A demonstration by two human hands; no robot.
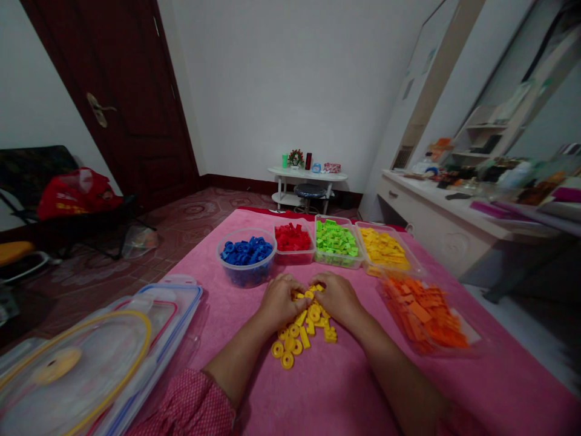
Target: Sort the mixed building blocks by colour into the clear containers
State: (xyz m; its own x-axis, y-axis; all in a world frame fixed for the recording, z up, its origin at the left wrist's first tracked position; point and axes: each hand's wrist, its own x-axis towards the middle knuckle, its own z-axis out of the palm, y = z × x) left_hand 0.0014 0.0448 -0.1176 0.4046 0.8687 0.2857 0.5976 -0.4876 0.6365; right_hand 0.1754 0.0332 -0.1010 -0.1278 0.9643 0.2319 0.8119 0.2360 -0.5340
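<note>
Yellow plastic pieces [310, 327] lie loosely heaped on a pink-covered counter [340, 396], between a person's two bare hands, nearer than a round tub of blue pieces [247, 275]. They look light, stiff and hard to break, perhaps smooth enough to slip. Left hand [282, 301] and right hand [338, 297] are partly curled, fingers touching the heap's far part; whether either pinches a piece is hidden. Slim bars [304, 337] should grip best across their long sides; small rings [287, 365], by their outer rims.
</note>
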